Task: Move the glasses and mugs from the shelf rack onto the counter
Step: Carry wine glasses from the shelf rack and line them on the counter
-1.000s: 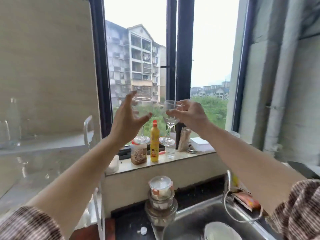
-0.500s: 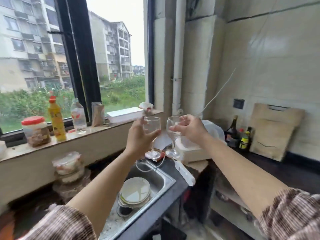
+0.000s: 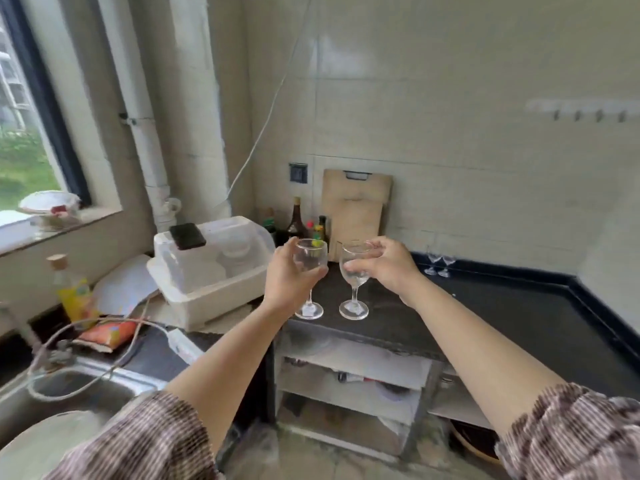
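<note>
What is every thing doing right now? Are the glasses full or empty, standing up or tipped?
Left hand: grips the left glass by its bowl.
Right hand: grips the right glass by its bowl.
Left glass: upright, empty.
Right glass: upright, empty.
Small glasses: standing upright on the counter.
Cutting board: leaning on the wall.
Dish box: lid closed.

No legible text, brand or number anywhere in kitchen view. Label on yellow bottle [image 3: 75,296] beside sink blurred. Print on orange packet [image 3: 108,335] unreadable. Labels on dark sauce bottles [image 3: 297,220] in worktop corner too small to read.
</note>
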